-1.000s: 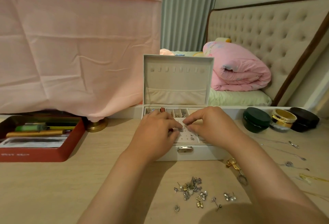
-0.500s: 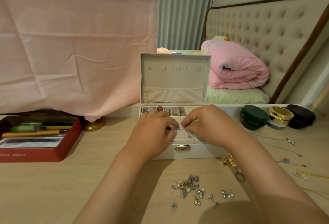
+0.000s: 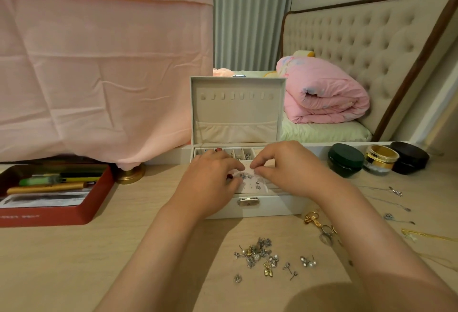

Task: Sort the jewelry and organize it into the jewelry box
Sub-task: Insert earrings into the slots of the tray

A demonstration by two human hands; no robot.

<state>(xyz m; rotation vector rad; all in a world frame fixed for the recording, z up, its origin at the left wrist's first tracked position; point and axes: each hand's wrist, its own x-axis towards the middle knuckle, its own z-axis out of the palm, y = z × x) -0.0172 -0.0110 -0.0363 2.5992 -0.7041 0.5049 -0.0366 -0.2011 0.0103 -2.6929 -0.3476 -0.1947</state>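
The white jewelry box [image 3: 272,208] stands open on the desk with its lid [image 3: 235,108] upright. Both my hands hover over its earring panel [image 3: 250,184], where a few studs sit. My right hand [image 3: 290,170] pinches thumb and forefinger together on a tiny earring just above the panel. My left hand [image 3: 210,182] curls its fingers down beside it, fingertips almost meeting the right ones; what it holds is hidden. A loose pile of earrings [image 3: 260,257] lies on the desk in front of the box.
A gold brooch [image 3: 313,220] and thin necklaces [image 3: 396,191] lie to the right. Behind them stand a green jar [image 3: 345,159], a gold jar [image 3: 380,158] and a black jar [image 3: 409,156]. A red tray [image 3: 94,202] of pens sits left, under pink cloth [image 3: 99,63].
Both hands stay over the earring panel with only small finger movements. The view has shifted slightly.
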